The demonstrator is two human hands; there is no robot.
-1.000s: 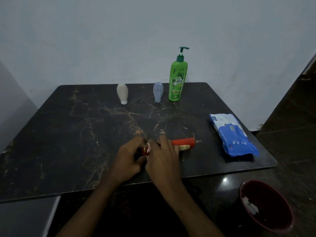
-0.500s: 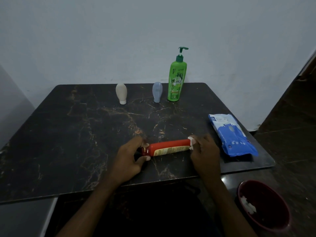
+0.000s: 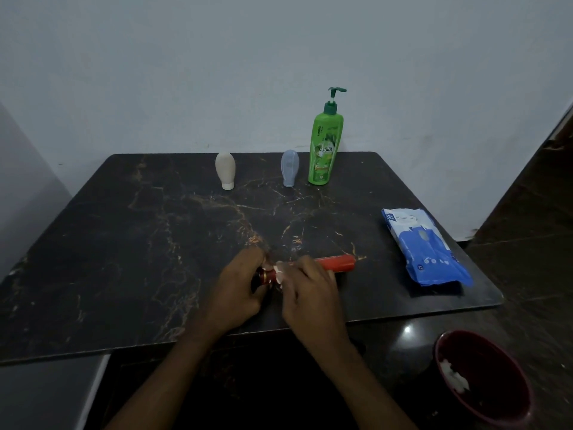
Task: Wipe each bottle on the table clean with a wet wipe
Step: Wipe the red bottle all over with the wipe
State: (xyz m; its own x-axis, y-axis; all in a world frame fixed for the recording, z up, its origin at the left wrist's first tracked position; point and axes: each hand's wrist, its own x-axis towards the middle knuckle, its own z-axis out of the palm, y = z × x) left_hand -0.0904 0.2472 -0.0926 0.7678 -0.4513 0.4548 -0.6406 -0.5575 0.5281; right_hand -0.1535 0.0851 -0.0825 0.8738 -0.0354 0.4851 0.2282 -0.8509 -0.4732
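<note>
A red bottle [image 3: 338, 262] lies on its side near the front edge of the dark marble table [image 3: 139, 259]. My left hand [image 3: 237, 287] grips its cap end. My right hand [image 3: 310, 290] is wrapped over the bottle beside the cap, pressing a white wet wipe [image 3: 279, 271] against it; only a bit of the wipe shows. At the back stand a beige squeeze bottle [image 3: 225, 171], a blue-grey squeeze bottle [image 3: 290, 167] and a tall green pump bottle [image 3: 325, 144].
A blue and white wet wipe pack [image 3: 424, 246] lies flat at the table's right side. A dark red bin [image 3: 483, 383] with a used white wipe inside stands on the floor at the lower right. A wall runs close behind the table.
My right hand has slid with the wipe from the bottle's far right end back left to the cap end. My left hand kept its hold on the cap.
</note>
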